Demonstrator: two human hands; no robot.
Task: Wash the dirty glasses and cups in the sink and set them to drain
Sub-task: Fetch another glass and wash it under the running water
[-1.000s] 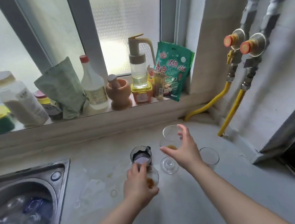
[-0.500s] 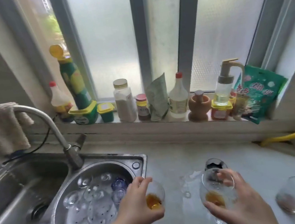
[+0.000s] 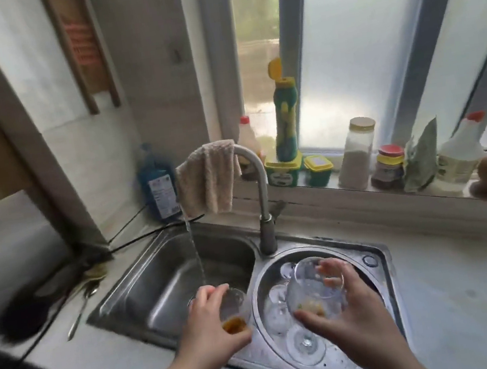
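Two glasses are in your hands over the sink. On the left, a thin stream falls from the tap, which has a cloth draped over it. Your left hand wraps its curled fingers round a tumbler with brown dregs, held at the basin's right edge. Your right hand pinches the bowl of a stemmed glass between thumb and spread fingers, above the round drainer, where clear glasses lie.
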